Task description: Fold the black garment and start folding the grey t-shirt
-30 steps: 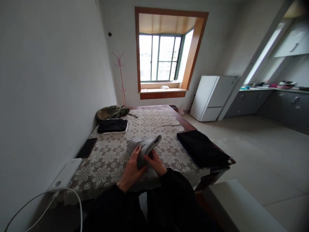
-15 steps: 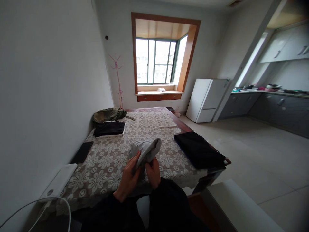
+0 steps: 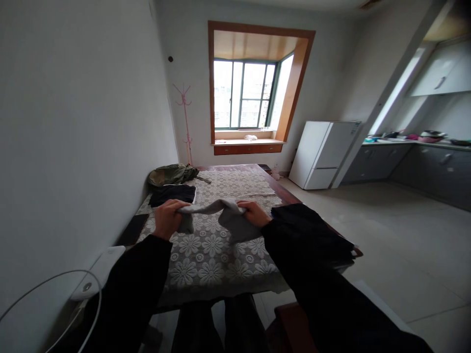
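A soft grey cloth [image 3: 235, 223] hangs between my two hands above the table, its upper edge sagging and its ends drooping. At one end, my left hand [image 3: 167, 216] pinches it with closed fingers. My right hand [image 3: 254, 214] grips the other end, also closed. What kind of garment it is, I cannot make out. Below it lies a floral lace tablecloth [image 3: 212, 243]. Just beyond my left hand is a folded black cloth [image 3: 172, 193] on something white. A larger folded black pile [image 3: 312, 233] sits beside my right forearm, which partly covers it.
A camouflage-coloured bag [image 3: 171, 174] lies against the wall on the table's far left. Nearer are a dark flat object [image 3: 132, 229] and a white device [image 3: 99, 269] with a looping white cable [image 3: 51, 277]. A white fridge [image 3: 320, 154] stands beyond the table's right side.
My hands have moved apart and forward. The grey cloth, bunched between them before, is now drawn out sideways. The view has shifted slightly left.
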### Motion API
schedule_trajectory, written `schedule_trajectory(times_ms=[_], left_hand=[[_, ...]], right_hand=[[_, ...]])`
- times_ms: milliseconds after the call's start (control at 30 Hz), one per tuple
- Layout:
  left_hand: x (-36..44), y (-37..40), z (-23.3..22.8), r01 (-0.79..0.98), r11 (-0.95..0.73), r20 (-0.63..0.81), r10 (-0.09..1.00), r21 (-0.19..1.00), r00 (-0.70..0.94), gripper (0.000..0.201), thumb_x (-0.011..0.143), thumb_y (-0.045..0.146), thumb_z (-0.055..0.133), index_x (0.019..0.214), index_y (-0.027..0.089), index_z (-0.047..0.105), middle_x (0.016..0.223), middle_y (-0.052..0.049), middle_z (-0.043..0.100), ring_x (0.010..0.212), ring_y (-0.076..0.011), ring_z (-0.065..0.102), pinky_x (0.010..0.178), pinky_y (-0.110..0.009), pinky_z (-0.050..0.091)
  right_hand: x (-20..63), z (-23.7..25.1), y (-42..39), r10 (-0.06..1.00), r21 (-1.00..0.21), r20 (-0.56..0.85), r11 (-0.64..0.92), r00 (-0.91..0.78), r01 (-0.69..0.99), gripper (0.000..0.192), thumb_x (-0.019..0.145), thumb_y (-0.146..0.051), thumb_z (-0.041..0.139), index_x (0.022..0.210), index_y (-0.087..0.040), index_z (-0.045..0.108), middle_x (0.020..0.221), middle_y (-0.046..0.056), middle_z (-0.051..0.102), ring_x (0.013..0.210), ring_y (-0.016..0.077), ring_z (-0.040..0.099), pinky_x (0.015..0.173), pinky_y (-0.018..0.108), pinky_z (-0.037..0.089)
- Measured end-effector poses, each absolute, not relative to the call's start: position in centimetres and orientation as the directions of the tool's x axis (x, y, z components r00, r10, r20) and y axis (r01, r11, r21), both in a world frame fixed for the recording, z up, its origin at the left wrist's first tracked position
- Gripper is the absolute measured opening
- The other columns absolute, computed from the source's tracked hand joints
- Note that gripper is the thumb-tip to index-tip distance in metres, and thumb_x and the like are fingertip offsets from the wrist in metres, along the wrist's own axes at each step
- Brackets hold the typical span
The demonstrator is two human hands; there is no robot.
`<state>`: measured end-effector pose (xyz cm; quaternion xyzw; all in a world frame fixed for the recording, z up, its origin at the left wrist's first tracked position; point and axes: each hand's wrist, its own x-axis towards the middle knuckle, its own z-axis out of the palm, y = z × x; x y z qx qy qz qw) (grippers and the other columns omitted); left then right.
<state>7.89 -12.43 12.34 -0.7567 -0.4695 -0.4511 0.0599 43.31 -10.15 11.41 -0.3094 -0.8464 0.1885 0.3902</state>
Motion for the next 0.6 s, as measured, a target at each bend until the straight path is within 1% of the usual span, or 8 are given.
schedule_trajectory(times_ms=[67, 133, 200, 267, 367, 467, 533, 600], left_hand=[[6.1, -10.5, 14.3, 0.794, -0.572, 0.815, 0.55, 0.207, 0.184, 0.045, 0.076, 0.004, 0.049, 0.1, 0.023, 0.082, 0.1, -0.003, 0.082, 0.099, -0.0233, 0.073, 0.092, -0.038, 0.057], [4.8, -9.6, 15.1, 0.805, -0.584, 0.849, 0.475, 0.105, 0.233, 0.046, 0.078, 0.003, 0.05, 0.104, 0.023, 0.081, 0.104, -0.003, 0.081, 0.107, -0.0234, 0.071, 0.097, -0.04, 0.056], [4.0, -9.7, 14.4, 0.811, -0.582, 0.822, 0.486, 0.052, 0.296, 0.049, 0.081, 0.002, 0.049, 0.112, 0.025, 0.079, 0.111, -0.001, 0.081, 0.117, -0.0239, 0.067, 0.103, -0.042, 0.054], [3.5, -10.7, 12.1, 0.819, -0.572, 0.725, 0.58, 0.037, 0.372, 0.055, 0.083, 0.0, 0.047, 0.121, 0.028, 0.076, 0.12, 0.0, 0.079, 0.129, -0.0245, 0.061, 0.109, -0.044, 0.05], [2.8, -12.6, 7.2, 0.835, -0.548, 0.491, 0.743, 0.056, 0.455, 0.067, 0.08, -0.003, 0.045, 0.132, 0.028, 0.071, 0.137, -0.001, 0.071, 0.137, -0.0258, 0.054, 0.112, -0.045, 0.047], [1.9, -13.9, 3.1, 0.878, -0.471, 0.314, 0.848, 0.082, 0.426, 0.073, 0.072, -0.005, 0.047, 0.134, 0.026, 0.07, 0.142, -0.005, 0.068, 0.134, -0.0287, 0.056, 0.111, -0.047, 0.046], [1.3, -14.1, 1.8, 0.904, -0.422, 0.275, 0.879, 0.072, 0.389, 0.078, 0.068, -0.004, 0.051, 0.137, 0.027, 0.068, 0.144, -0.006, 0.066, 0.135, -0.0311, 0.055, 0.113, -0.05, 0.044], [1.0, -13.9, 1.5, 0.915, -0.4, 0.289, 0.885, 0.064, 0.366, 0.081, 0.065, -0.002, 0.052, 0.139, 0.027, 0.066, 0.146, -0.006, 0.064, 0.137, -0.0323, 0.052, 0.116, -0.052, 0.04]], right_hand=[[45.0, 13.6, -8.2, 0.642, -0.36, 0.599, 0.75, -0.479, 0.554, 0.048, 0.071, -0.003, 0.049, 0.103, -0.021, 0.081, 0.107, 0.005, 0.077, 0.099, 0.0239, 0.065, 0.094, 0.038, 0.05], [46.1, 14.6, -7.6, 0.619, -0.176, 0.636, 0.698, -0.461, 0.694, 0.052, 0.078, -0.001, 0.051, 0.116, -0.024, 0.078, 0.116, 0.006, 0.076, 0.103, 0.0252, 0.061, 0.099, 0.041, 0.048], [46.7, 14.1, -8.0, 0.632, -0.051, 0.618, 0.625, -0.467, 0.779, 0.055, 0.086, -0.001, 0.05, 0.129, -0.026, 0.073, 0.128, 0.006, 0.072, 0.109, 0.027, 0.058, 0.102, 0.044, 0.045], [46.9, 12.1, -9.1, 0.688, 0.03, 0.543, 0.557, -0.481, 0.83, 0.059, 0.09, -0.002, 0.048, 0.139, -0.027, 0.066, 0.139, 0.007, 0.066, 0.116, 0.0286, 0.055, 0.104, 0.045, 0.042], [47.5, 7.3, -11.0, 0.796, 0.096, 0.338, 0.502, -0.503, 0.859, 0.067, 0.088, 0.001, 0.048, 0.149, -0.026, 0.057, 0.147, 0.009, 0.06, 0.121, 0.0294, 0.053, 0.103, 0.043, 0.041], [48.8, 2.9, -12.0, 0.868, 0.089, 0.171, 0.458, -0.466, 0.885, 0.075, 0.08, 0.002, 0.054, 0.15, -0.027, 0.055, 0.143, 0.008, 0.061, 0.12, 0.0283, 0.053, 0.102, 0.04, 0.043], [49.8, 1.1, -12.1, 0.885, 0.075, 0.147, 0.435, -0.441, 0.897, 0.076, 0.078, 0.002, 0.055, 0.149, -0.027, 0.056, 0.143, 0.008, 0.06, 0.121, 0.0272, 0.053, 0.103, 0.038, 0.043], [50.5, 0.5, -11.7, 0.889, 0.075, 0.161, 0.422, -0.428, 0.904, 0.075, 0.078, 0.001, 0.055, 0.148, -0.027, 0.057, 0.144, 0.008, 0.058, 0.122, 0.0271, 0.053, 0.103, 0.037, 0.043]])
